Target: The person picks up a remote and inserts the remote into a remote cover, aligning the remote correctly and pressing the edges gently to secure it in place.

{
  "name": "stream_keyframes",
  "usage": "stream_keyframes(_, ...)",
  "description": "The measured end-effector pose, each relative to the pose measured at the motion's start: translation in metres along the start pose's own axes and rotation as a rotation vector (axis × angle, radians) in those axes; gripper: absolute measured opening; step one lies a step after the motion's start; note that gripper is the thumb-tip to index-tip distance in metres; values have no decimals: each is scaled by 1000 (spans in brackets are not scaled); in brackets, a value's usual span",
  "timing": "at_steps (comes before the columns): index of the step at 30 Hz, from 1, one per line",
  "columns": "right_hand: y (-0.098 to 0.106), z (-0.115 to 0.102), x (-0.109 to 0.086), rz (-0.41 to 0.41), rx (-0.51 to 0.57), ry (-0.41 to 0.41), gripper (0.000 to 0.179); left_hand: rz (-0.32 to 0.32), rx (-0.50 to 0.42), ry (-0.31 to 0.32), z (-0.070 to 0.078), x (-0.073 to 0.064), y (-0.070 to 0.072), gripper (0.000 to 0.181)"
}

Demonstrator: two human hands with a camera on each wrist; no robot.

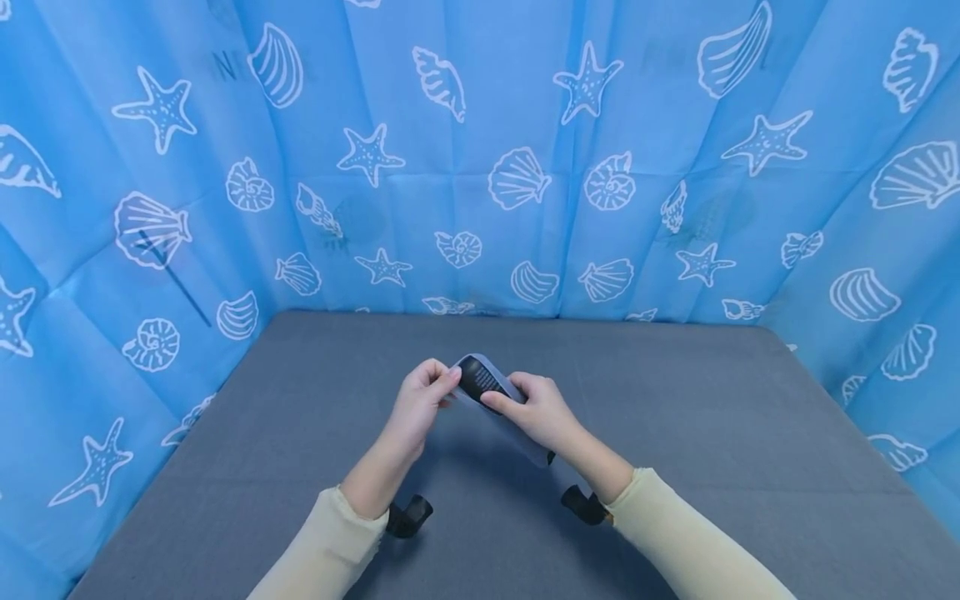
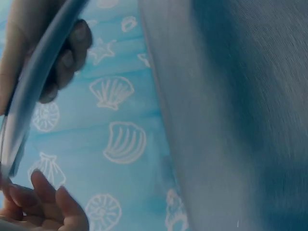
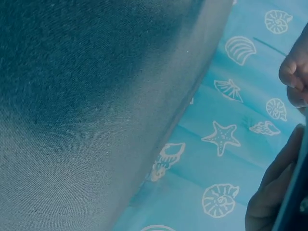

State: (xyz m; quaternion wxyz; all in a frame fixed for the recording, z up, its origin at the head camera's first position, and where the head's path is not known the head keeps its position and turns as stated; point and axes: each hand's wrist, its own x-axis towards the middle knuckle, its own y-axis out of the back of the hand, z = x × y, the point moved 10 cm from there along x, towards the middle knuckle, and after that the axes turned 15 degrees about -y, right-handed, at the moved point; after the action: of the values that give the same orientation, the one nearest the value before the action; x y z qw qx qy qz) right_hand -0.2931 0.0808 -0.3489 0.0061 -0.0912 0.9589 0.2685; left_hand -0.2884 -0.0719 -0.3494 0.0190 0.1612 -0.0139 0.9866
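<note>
Above the middle of the table, both hands hold a long, flat grey-blue thing (image 1: 517, 433) with a black panel (image 1: 478, 377) bearing rows of pale print. Its exact kind is unclear. My left hand (image 1: 422, 402) pinches the upper left end between thumb and fingers. On the right side my right hand (image 1: 543, 410) grips it, thumb across the face and fingers behind. In the left wrist view the thing (image 2: 36, 77) appears edge-on as a thin, slightly curved strip. The right wrist view catches only its dark edge (image 3: 293, 192), beside the right hand's fingers (image 3: 272, 197).
A grey cloth-covered table (image 1: 675, 400) spreads beneath the hands. Blue curtains (image 1: 480, 208) with white shells and starfish stand behind it and along both sides. Black wrist-worn mounts (image 1: 410, 517) stick out below the cuffs of the pale sleeves (image 1: 330, 533).
</note>
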Motion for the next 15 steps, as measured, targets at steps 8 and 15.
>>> stream_keyframes(8, 3, -4, -1, 95, -88, -36, 34, 42, 274, -267, 22, 6, 4, 24)
stream_keyframes(15, 6, -6, -1, 186, -160, -61, 37, 98, 346, -218, 14, 10, 7, 25)
